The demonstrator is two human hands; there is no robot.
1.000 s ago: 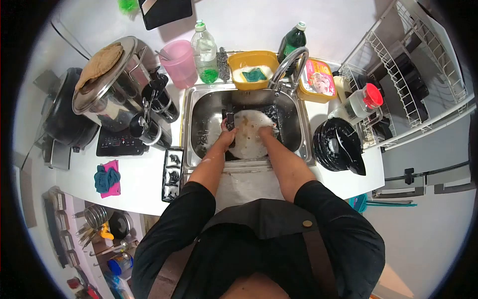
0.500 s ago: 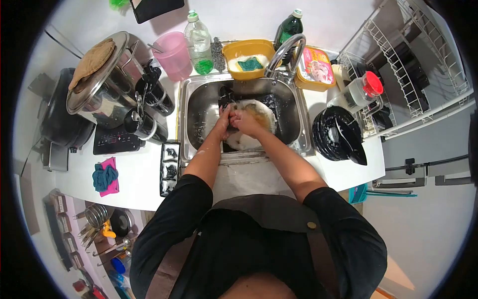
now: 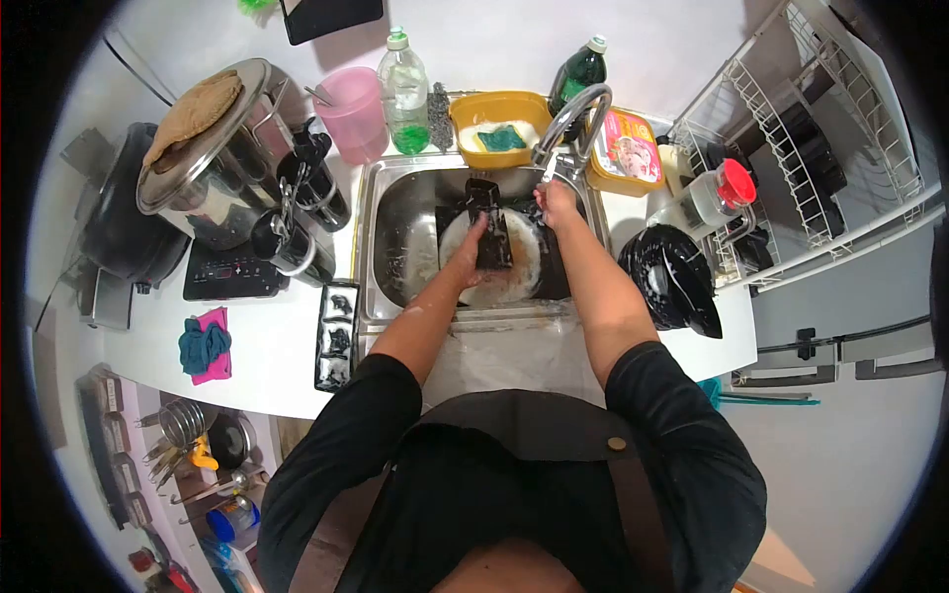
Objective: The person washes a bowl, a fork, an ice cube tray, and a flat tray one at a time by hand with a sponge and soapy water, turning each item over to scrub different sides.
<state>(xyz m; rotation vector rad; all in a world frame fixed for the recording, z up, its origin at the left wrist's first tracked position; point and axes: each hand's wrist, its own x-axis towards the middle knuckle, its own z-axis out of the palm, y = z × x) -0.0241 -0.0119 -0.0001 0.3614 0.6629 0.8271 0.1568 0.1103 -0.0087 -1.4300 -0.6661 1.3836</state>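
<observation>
My left hand (image 3: 471,259) is closed on a long black dish (image 3: 492,237) held over the left part of the sink (image 3: 395,198). Under it sits a round pale dish or basin (image 3: 524,252) with cloudy, soapy water. My right hand (image 3: 556,201) is raised below the spout of the curved faucet (image 3: 583,104), where a thin bright stream of water shows; its fingers are bent and I cannot make out whether they hold anything. A dark square dish (image 3: 556,267) lies partly hidden beneath the round one.
A yellow tub (image 3: 474,104) with a green sponge (image 3: 502,138) stands behind the sink. Soapy black bowls (image 3: 662,277) are stacked at the right, beside a wire rack (image 3: 781,128). A foamy black sectioned tray (image 3: 337,336) lies left of the sink, near a large pot (image 3: 213,188).
My hands have moved apart. The left now holds up the black dish, and the right has gone up and right to the faucet. The view has shifted slightly.
</observation>
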